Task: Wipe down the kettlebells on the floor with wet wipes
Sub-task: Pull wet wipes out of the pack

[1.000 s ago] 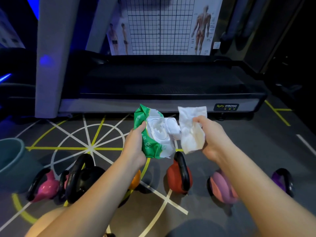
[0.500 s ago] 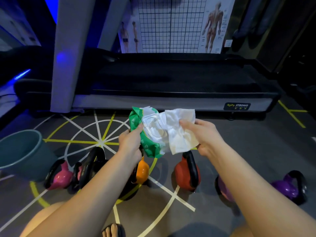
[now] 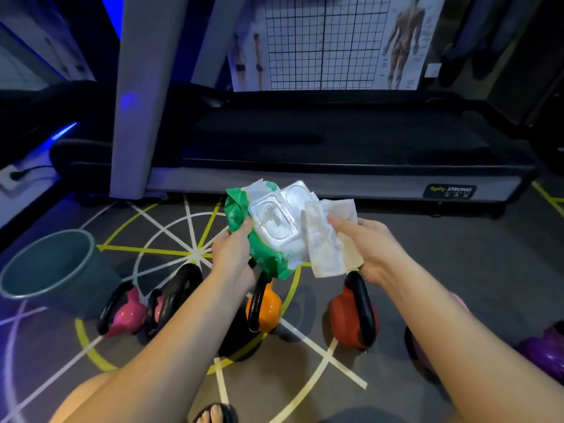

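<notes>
My left hand (image 3: 233,250) grips a green wet wipe pack (image 3: 262,230) with its white plastic lid flipped open. Beside it, my right hand (image 3: 370,245) pinches a crumpled white wipe (image 3: 328,242), free of the pack. Both are held above a row of kettlebells on the floor: a pink one (image 3: 123,312), a black one (image 3: 174,296) partly hidden by my left arm, an orange one (image 3: 265,306), a red one (image 3: 351,315), a light pink one (image 3: 422,352) mostly behind my right arm, and a purple one (image 3: 546,352) at the right edge.
A grey-green bucket (image 3: 42,267) stands on the floor at the left. A treadmill (image 3: 335,148) with a grey upright post (image 3: 140,96) runs across the back. The floor mat has yellow and white lines. My sandalled foot (image 3: 216,412) shows at the bottom.
The view has shifted so the kettlebells and bucket sit further right and closer. My right hand has lowered the wipe next to the pack.
</notes>
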Available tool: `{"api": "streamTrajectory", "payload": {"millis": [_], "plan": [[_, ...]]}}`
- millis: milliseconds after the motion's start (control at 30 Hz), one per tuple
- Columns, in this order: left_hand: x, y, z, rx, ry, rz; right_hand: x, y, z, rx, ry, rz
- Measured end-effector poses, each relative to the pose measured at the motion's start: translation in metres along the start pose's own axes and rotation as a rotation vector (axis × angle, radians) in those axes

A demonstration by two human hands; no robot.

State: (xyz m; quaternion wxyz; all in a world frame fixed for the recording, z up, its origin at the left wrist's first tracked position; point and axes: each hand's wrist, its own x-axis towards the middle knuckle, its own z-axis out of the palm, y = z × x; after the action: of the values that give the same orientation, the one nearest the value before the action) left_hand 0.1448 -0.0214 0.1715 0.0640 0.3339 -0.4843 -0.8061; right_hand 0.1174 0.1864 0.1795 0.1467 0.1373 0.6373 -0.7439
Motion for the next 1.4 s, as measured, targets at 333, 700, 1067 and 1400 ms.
{"api": "streamTrajectory", "payload": {"millis": [333,700,1067,1400], "plan": [[0.015,-0.024,0.046,0.355,0.017,0.273,0.023,-0.016,-0.024,-0.072,0.085,-0.168],[-0.011,-0.027,0.056,0.98,-0.308,0.452,0.019,0.005,0.011,-0.296,0.07,-0.281],[-0.001,-0.023,0.045,0.936,-0.601,0.503,0.01,-0.013,-0.003,-0.077,-0.08,-0.128],[0.005,-0.026,0.029,1.184,-0.513,0.588,0.014,-0.062,-0.067,0.393,0.569,-0.289]]}}
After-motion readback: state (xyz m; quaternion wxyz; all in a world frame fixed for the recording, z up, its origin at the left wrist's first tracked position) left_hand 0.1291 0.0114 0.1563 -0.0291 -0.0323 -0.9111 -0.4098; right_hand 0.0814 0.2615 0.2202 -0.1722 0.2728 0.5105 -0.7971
